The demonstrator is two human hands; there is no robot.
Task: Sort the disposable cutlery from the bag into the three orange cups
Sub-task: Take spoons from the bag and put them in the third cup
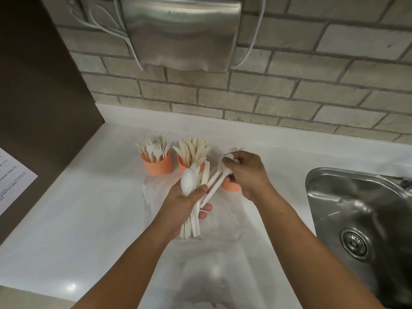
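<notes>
Three orange cups stand on the white counter. The left cup (157, 167) holds forks, the middle cup (184, 165) holds knives, and the right cup (230, 185) is mostly hidden behind my right hand. My left hand (186, 202) grips a bundle of white spoons and knives (193, 192), bowls pointing up. My right hand (247, 175) pinches the bowl ends of a few spoons (217, 181) above the right cup, their handles slanting down to my left hand. A clear plastic bag (223, 221) lies flat under my hands.
A steel sink (361, 219) is set into the counter at the right. A metal dispenser (182, 32) hangs on the brick wall above the cups. A dark panel with a printed sheet (13, 177) borders the left side.
</notes>
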